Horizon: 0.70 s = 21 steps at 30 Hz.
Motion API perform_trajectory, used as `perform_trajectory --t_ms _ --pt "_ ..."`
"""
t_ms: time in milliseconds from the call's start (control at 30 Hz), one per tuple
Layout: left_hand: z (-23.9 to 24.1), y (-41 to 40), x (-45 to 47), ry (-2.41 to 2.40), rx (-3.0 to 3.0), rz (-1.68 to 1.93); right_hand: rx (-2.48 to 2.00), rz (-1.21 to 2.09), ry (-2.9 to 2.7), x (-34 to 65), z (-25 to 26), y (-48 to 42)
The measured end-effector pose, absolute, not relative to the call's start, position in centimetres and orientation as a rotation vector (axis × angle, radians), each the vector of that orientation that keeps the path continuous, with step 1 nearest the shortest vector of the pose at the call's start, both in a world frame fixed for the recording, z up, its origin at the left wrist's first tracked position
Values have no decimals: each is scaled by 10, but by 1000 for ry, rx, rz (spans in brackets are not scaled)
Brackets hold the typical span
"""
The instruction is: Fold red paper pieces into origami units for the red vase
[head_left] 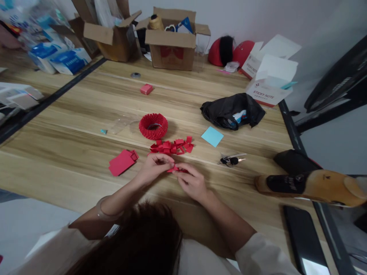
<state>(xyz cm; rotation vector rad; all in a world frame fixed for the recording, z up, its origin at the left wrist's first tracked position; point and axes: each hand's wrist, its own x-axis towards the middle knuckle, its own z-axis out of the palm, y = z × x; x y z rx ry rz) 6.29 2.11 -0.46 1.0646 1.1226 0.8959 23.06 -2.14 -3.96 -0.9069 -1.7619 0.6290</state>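
Observation:
Between both sets of fingertips is a small piece of red paper, partly hidden by the fingers. My left hand pinches it from the left, and my right hand grips it from the right. Just beyond the hands lies a loose pile of folded red paper pieces. Behind that pile stands a round red bowl shape built of many folded paper pieces, open at the top. A stack of flat red paper slips rests left of my left hand.
A blue paper square, a black plastic bag and keys lie to the right. A bottle and a phone are at the right edge. Cardboard boxes and sticky note boxes line the back.

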Motion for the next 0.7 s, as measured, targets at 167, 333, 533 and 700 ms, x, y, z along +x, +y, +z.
perform_trajectory --t_ms 167,333,533,700 --pt "1 21 62 1184 1123 911 -1068 1035 -1332 230 -31 -18" --pt "10 18 63 1166 1218 858 -1060 1512 -1001 222 -30 -13" --pt "6 17 64 1111 1305 861 -1083 1540 -996 221 -28 -14" --pt "1 18 61 1071 1490 875 -1112 1452 -1023 220 -33 -15"
